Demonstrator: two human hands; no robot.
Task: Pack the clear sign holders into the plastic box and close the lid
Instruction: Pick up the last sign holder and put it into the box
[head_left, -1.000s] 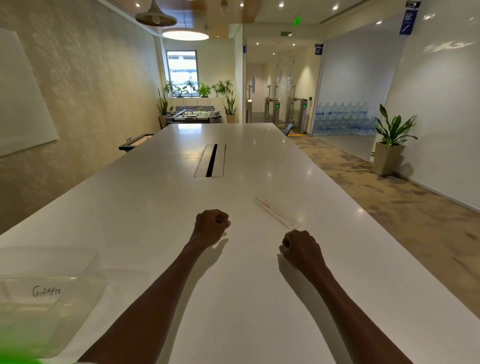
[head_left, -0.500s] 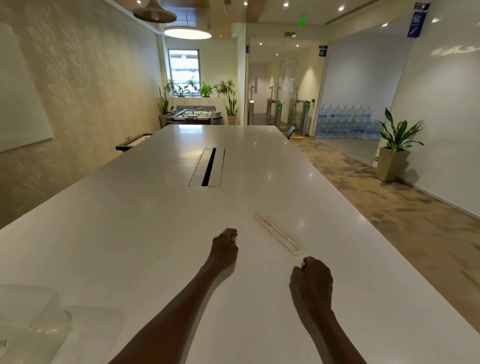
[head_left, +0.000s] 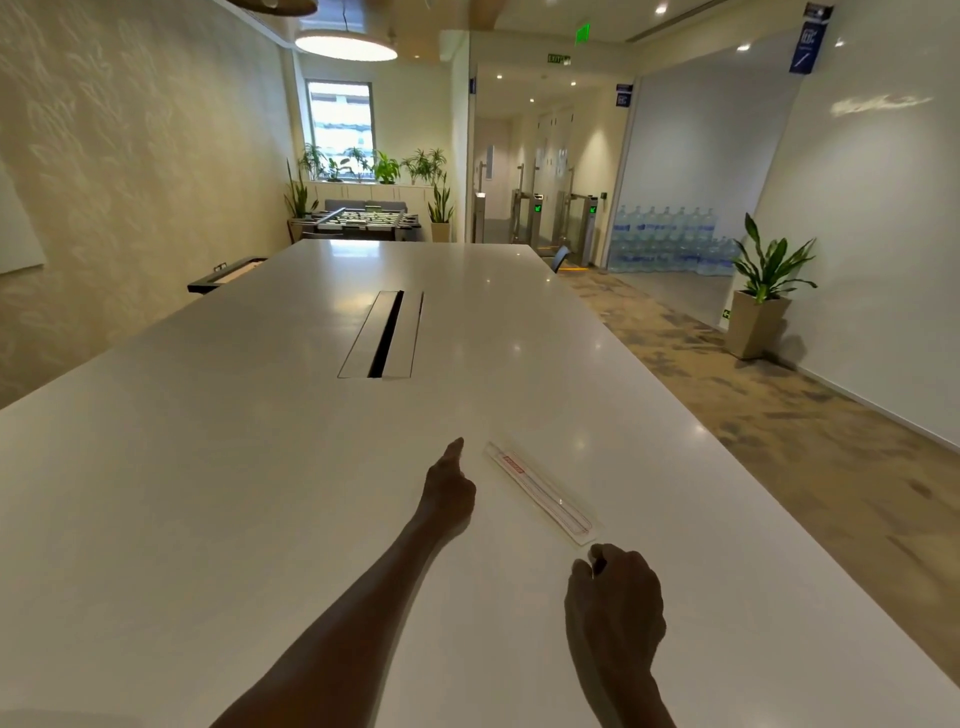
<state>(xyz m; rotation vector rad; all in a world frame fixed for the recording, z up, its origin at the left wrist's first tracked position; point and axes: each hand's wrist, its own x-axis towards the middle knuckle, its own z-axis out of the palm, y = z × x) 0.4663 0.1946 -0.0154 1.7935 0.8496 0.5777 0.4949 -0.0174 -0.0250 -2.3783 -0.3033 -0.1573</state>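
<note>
Two hands are reaching out over the long white table (head_left: 208, 467), and neither one is holding anything. Starting at the left, the left hand (head_left: 449, 491) is stretching forward with one finger pointing ahead and the others folded under; its fingertip is hovering just beside the far end of the clear sign holder (head_left: 540, 491), seemingly not touching it. The holder itself is lying flat on the tabletop, a narrow transparent strip with a red label near its far end, running diagonally from the left hand's fingertip back toward the right hand. Further right, the right hand (head_left: 618, 597) is sitting just short of the holder's near end, its fingers curling loosely downward with the thumb drawn in close; whether a fingertip is already grazing the plastic is something I cannot tell from this angle. Beyond the table edge on the right, a potted plant (head_left: 763, 291) is standing on the carpet by the wall.

Judging by the layout, the pickup step is in hand: both hands are closing on opposite ends of the one holder in sight. The plastic box is not showing anywhere in this view, so packing has yet to start for this piece. Next, the flat, thin strip is probably going to need a fingertip worked under an edge, or a pinch at each end, before it is being lifted and carried to wherever the box is waiting.
</note>
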